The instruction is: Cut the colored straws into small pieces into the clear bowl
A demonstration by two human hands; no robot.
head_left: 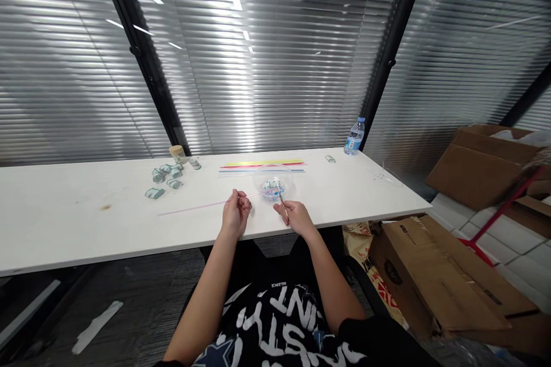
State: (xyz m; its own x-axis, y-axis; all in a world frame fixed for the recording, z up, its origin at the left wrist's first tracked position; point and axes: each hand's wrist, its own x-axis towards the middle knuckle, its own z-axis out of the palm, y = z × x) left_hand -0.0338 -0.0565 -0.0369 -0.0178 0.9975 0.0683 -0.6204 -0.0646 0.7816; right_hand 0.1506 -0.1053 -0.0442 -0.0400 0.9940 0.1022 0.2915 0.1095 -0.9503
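Note:
My left hand (236, 211) pinches a long, thin pink strip (193, 208); its longer end trails left over the white table, and a short end points right toward the clear bowl (289, 188). My right hand (297, 217) is closed around slim copper-coloured scissors (283, 204), blades pointing up and away at the bowl's near side. Small blue, pink and white pieces (274, 190) lie in the bowl. Whether the blades touch the strip is too small to tell.
Yellow, red and blue strips (262, 165) lie behind the bowl. Several small green-and-clear packets (158, 175) and a jar with a tan lid (176, 152) are at left. A water bottle (354, 137) stands back right. Cardboard boxes (447, 269) sit right of the table (107, 235).

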